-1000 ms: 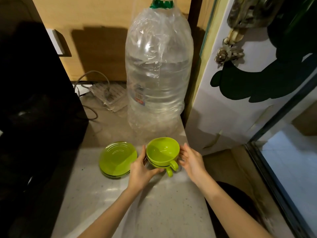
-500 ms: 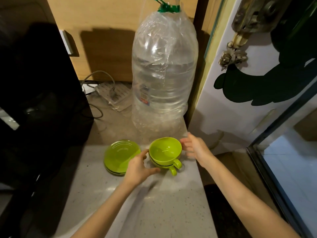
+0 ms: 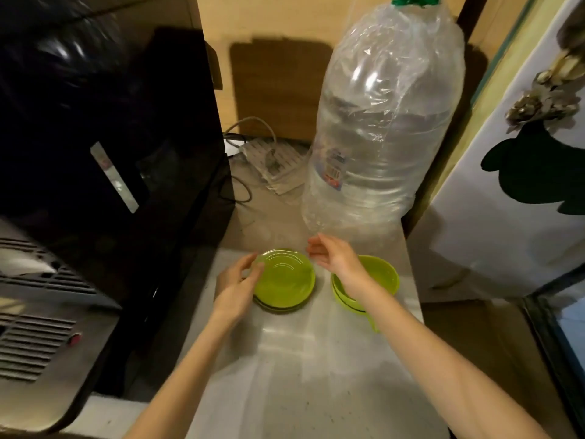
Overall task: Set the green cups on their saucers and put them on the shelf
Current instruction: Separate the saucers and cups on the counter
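Saucers point(image 3: 286, 280): lime green, stacked on the pale counter point(image 3: 304, 369), left of the cups, in front of the big water bottle
Cups point(image 3: 378, 274): lime green, nested one in the other, upright on the counter just right of the saucers, not touching them; partly covered by the right wrist; a bit of handle showing at the near side
Left hand point(image 3: 237, 286): at the left rim of the saucer stack, fingers spread loosely and curved toward the top saucer, thumb over its far-left edge; contact looks likely but motion blur keeps it unclear; nothing lifted
Right hand point(image 3: 335, 258): hovering above the gap between saucers and cups, fingers loosely parted and pointing left, holding nothing
Water bottle point(image 3: 380, 122): large, clear, wrapped in thin plastic film, green cap at top, standing behind the crockery
Black appliance point(image 3: 110, 137): glossy, tall, to the left of the counter
Power strip point(image 3: 272, 160): white, with cables, lying at the back against the wooden wall
Refrigerator door point(image 3: 506, 201): white, to the right, dark green shape on it
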